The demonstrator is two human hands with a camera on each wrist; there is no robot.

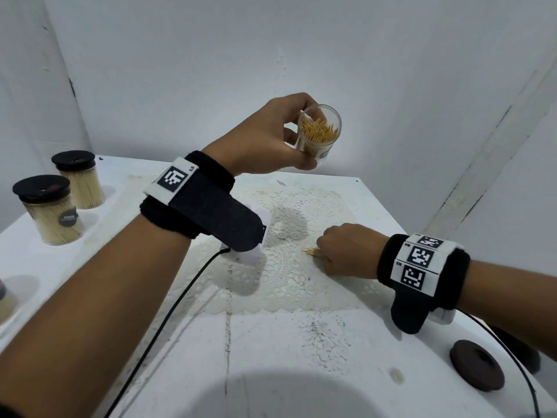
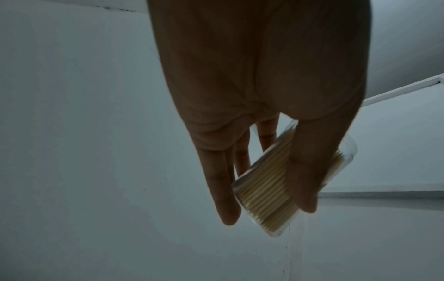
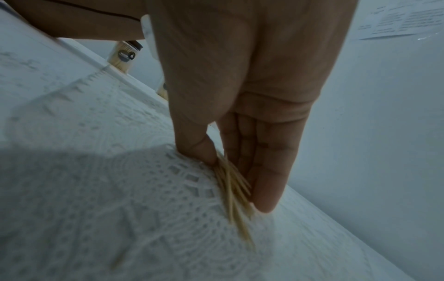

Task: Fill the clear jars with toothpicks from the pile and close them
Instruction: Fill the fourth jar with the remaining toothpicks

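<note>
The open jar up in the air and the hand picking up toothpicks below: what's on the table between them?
Only bare lace mat on the table, as the head view shows. The left hand holds the open jar above it; the right hand pinches toothpicks.

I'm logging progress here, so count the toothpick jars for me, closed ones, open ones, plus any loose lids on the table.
Closed jars with black lids: 2, near and far
Open jar in the left hand: 1
Loose dark lids by the right forearm: 2, one in full view, one partly hidden
Total: 5
A jar-like thing at the left edge is cut off and not counted.
</note>
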